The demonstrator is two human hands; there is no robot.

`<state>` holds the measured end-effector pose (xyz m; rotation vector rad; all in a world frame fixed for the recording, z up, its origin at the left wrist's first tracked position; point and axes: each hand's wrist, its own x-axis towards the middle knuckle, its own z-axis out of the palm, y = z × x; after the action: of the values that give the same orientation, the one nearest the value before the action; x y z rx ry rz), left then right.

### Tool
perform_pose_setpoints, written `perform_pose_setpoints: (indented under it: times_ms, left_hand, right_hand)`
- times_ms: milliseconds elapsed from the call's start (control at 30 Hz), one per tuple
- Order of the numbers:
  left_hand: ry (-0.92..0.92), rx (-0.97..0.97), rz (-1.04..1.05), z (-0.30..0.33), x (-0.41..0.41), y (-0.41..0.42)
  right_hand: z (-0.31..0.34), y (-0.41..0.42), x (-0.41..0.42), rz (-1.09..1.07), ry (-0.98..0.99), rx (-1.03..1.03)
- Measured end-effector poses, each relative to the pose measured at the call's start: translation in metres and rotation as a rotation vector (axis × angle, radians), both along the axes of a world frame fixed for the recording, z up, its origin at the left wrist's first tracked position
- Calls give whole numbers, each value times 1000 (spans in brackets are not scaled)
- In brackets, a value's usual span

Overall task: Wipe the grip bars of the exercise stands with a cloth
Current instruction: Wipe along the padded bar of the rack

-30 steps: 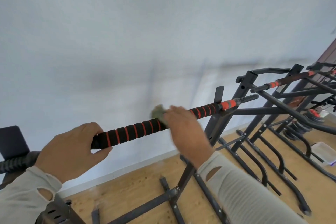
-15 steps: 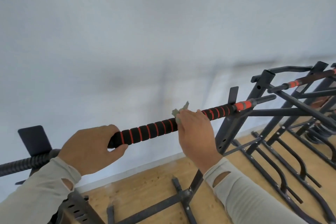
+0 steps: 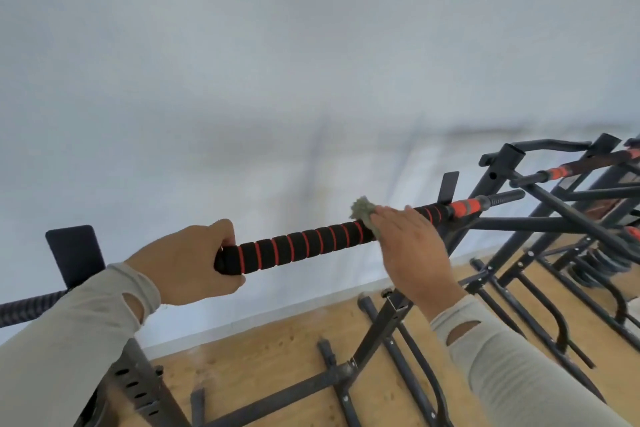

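A black foam grip bar (image 3: 298, 248) with red rings runs from lower left up to the right across the stand. My left hand (image 3: 187, 262) grips the bar's left part, fingers curled round it. My right hand (image 3: 410, 246) lies over the bar farther right and holds a grey-green cloth (image 3: 363, 210) wrapped on the foam; a tuft of cloth sticks out above my fingers. Beyond my right hand the bar ends in an orange collar (image 3: 462, 207) and a threaded black tip (image 3: 502, 198).
A white wall fills the upper view. Below is a wooden floor (image 3: 270, 354) with the stand's black base tubes (image 3: 346, 374). More black stands with orange-tipped bars (image 3: 557, 172) crowd the right side. A black plate (image 3: 74, 253) rises at the left.
My right hand with the cloth has slid back and forth along the bar and now sits a bit farther right. My left hand has kept its grip. The view has shifted slightly.
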<state>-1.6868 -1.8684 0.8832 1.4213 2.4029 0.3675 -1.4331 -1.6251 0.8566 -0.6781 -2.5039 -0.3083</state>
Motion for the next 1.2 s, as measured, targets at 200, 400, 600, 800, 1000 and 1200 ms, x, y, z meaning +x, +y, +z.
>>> perform_pose_setpoints:
  times_ms: [200,400,600,800,1000,1200]
  left_hand:
    - [178,41,-46,8,8,-7]
    - [404,342,33,-27,26,-16]
    - [412,175,-39,-16,14,-8]
    - [298,151,25,-12,8,-1]
    - [214,48,12,-7,2,-2]
    - [179,30,-46,2,6,-3]
  right_hand:
    - [33,52,43,-395,-72,-197]
    - [10,-7,7,-233,228,-237]
    - [-19,-121,-76,182,237,-208]
    - [-26,-136,-96,391,195,-73]
    - [-15,-14,-10,58,107,9]
    - [20,60,42,-334,21,-34]
